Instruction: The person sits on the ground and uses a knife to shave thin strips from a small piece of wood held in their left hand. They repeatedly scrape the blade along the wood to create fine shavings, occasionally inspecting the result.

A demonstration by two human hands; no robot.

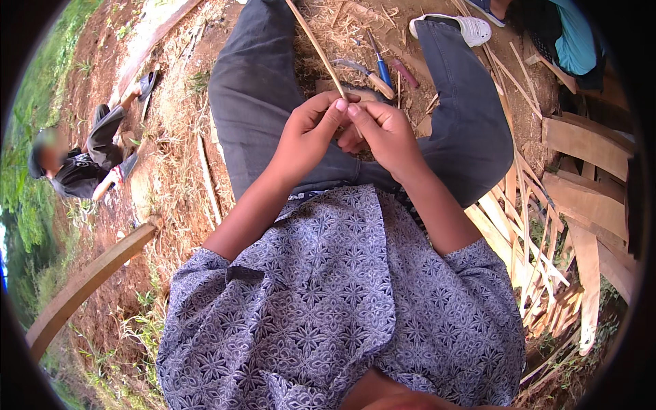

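Both hands meet over my lap at the lower end of a thin wooden stick (318,51), which slants up and left out of the picture. My left hand (316,126) pinches it between thumb and fingertips. Right beside it, my right hand (381,130) closes on the same end, its thumb nearly touching the left thumb. Just beyond them on the ground lie a curved knife with a wooden handle (380,85), a tool with a blue handle (384,71) and one with a dark red handle (406,73).
Wood shavings (328,20) litter the ground between my legs. To the right are split wooden strips (526,239) and stacked boards (588,147). A wooden beam (92,283) juts in at left. One person (82,160) sits far left; another in a turquoise garment (574,37) is at upper right.
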